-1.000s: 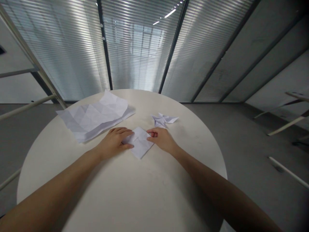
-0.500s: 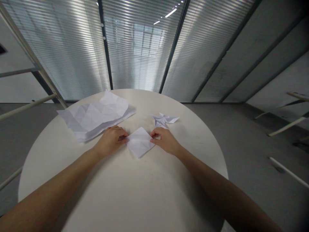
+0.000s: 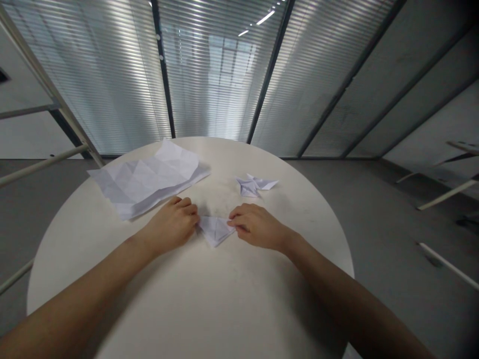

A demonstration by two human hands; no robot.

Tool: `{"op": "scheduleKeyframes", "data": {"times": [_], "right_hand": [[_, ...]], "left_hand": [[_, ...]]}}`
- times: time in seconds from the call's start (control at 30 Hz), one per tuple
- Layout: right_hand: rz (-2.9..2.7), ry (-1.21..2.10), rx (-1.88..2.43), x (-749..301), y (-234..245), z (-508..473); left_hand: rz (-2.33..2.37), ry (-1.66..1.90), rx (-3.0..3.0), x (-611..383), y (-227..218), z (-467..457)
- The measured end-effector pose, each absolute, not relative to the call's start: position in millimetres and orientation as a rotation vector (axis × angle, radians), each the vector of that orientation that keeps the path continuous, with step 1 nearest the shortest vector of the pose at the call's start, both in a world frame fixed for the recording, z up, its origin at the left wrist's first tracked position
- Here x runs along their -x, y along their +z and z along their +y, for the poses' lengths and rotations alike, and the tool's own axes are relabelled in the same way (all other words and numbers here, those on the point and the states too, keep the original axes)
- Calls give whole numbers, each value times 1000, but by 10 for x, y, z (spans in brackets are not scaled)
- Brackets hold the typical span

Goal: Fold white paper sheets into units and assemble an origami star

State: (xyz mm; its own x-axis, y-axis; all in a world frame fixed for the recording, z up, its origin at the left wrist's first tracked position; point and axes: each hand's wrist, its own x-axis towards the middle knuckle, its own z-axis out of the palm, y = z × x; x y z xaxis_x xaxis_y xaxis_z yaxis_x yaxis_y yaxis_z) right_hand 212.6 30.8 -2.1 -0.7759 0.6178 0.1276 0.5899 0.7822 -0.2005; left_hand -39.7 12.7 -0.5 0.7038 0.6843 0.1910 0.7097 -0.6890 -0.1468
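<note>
A small piece of folded white paper [image 3: 216, 229] lies between my hands, its top edge level and its lower corner pointing toward me. My left hand [image 3: 178, 223] is closed at its left corner, with the fingertips partly hidden behind the knuckles. At the right corner, my right hand [image 3: 258, 225] pinches the paper between thumb and fingers. Just beyond my right hand rests a folded paper figure [image 3: 254, 185] with pointed ends. Farther left, large creased white sheets [image 3: 149, 177] lie loosely on the table.
All the paper is on a round white table [image 3: 209, 304]. Behind it stands a glass partition with blinds [image 3: 217, 89]. Pale metal frame bars [image 3: 45, 164] are at the left, and light furniture legs [image 3: 447, 195] show at the right.
The diamond-shaped paper has been folded, its far corner brought down toward me, leaving a triangle. Both hands have shifted slightly, staying at its side corners.
</note>
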Motion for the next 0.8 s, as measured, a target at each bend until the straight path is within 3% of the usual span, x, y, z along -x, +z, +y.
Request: {"op": "scheduleKeyframes", "data": {"times": [0.2, 0.67, 0.8], "right_hand": [[-2619, 276, 1178, -1988, -76, 285], [-2425, 846, 1379, -1935, -38, 315], [-2362, 869, 1356, -1932, -18, 294]], "left_hand": [[-1219, -229, 2617, 264, -31, 46], [-1374, -367, 2640, 228, -96, 52], [-1376, -451, 2640, 233, -107, 50]]}}
